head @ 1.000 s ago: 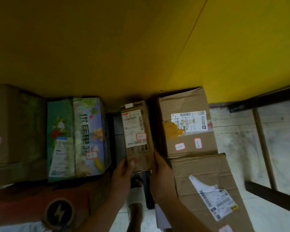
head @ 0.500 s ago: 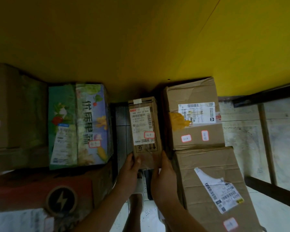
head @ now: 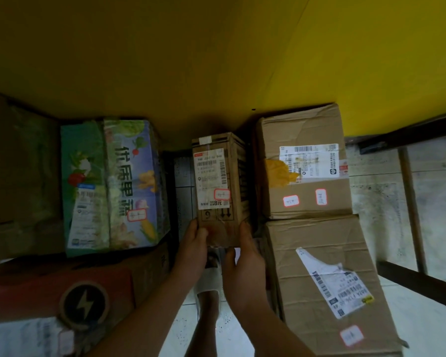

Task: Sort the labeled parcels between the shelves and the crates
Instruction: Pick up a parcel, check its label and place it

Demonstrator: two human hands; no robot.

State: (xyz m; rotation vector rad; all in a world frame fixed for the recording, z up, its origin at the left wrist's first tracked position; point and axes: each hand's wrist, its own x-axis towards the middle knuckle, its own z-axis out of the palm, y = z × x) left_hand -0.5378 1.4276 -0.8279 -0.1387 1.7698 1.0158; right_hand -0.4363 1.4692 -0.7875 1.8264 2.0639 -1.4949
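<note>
I have the narrow brown cardboard parcel [head: 220, 186] by its near end. My left hand [head: 194, 243] is on the left edge with the thumb over the top face, and my right hand [head: 245, 266] wraps the right edge with the thumb at the near end, so both grips are clasped around it. The parcel lies in the gap between the colourful printed vegetable carton [head: 113, 184] and the creased brown cardboard box with yellow tape [head: 304, 163], under the yellow shelf board [head: 216, 60] (what carries its far end I cannot tell). To do this well I would:
- hold it square to the gap;
- run its right side just beside the creased box without snagging;
- leave the red-bordered sticker [head: 221, 194] facing up so it reads;
- let go only once the weight is clearly borne.
</note>
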